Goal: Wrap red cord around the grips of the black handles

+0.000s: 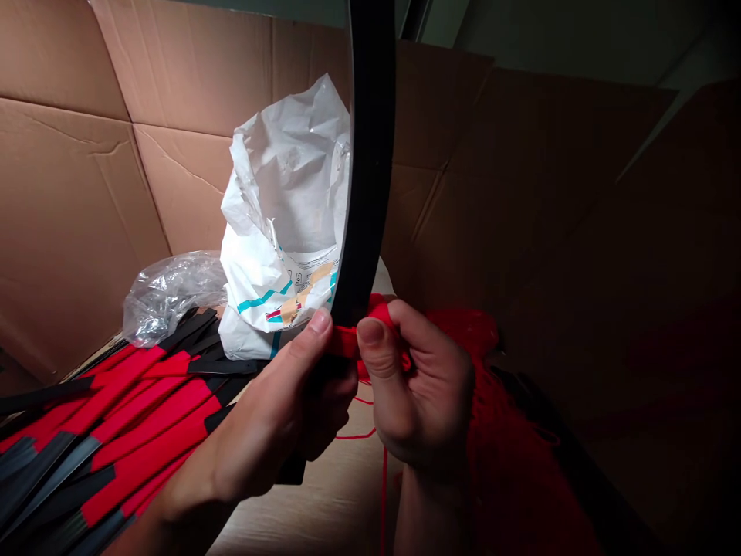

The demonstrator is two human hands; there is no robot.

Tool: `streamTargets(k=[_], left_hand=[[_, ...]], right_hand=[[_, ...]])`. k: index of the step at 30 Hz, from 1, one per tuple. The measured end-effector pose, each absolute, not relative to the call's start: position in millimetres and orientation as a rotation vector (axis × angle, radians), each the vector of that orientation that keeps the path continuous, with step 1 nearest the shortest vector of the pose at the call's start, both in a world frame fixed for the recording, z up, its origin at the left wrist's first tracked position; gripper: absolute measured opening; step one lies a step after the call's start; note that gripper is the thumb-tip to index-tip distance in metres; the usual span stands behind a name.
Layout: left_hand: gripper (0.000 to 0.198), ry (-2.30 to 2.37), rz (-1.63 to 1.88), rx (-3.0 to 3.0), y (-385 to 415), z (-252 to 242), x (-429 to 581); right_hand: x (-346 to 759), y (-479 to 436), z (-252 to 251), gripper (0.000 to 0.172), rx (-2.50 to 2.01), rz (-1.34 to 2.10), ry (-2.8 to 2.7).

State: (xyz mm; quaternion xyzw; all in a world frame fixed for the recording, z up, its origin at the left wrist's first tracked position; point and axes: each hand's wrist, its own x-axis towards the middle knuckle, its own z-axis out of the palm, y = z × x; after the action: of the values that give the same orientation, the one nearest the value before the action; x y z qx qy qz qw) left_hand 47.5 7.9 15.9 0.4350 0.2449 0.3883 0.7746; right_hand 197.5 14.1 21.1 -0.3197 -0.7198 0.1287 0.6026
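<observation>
My left hand (272, 421) is closed around the lower part of a long black strip (370, 154), thumb pressed on its edge. The strip rises upright and curves slightly past the top of the view. Against it, my right hand (428, 386) pinches red fabric (379, 307) between thumb and bent fingers. This fabric wraps the strip where both hands meet; its exact form is partly hidden by fingers. A loose red thread (384, 494) hangs below the hands. To the left lies a pile of black strips with red fabric middles (156, 417).
A crumpled white bag (278, 185) stands open behind the strip, with clear plastic wrap (174, 297) to its left. Cardboard sheets (191, 69) wall the back. A dark red stringy heap (509, 440) lies on the right, in shadow. Pale wood-like surface (312, 513) shows below.
</observation>
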Motion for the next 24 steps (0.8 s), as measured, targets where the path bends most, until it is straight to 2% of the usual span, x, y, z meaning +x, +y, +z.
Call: streamTargets(k=[5,11,20,24], left_hand=[[0.068,0.479,0.774,0.911,10,18,45],[0.067,0.449,0.767,0.885,9,16,46],[0.069,0.057,0.382,0.791,23,6,35],[0.072,-0.065,0.351,0.746,28,-5,41]], right_hand=[[199,17,23,0.039,-0.673,0.552,-1.624],[204,16,23,0.036,-0.655,0.655,-1.613],[198,18,18,0.024,-0.530,0.906,-1.525],[193,18,19,0.021,-0.475,1.008,-1.440]])
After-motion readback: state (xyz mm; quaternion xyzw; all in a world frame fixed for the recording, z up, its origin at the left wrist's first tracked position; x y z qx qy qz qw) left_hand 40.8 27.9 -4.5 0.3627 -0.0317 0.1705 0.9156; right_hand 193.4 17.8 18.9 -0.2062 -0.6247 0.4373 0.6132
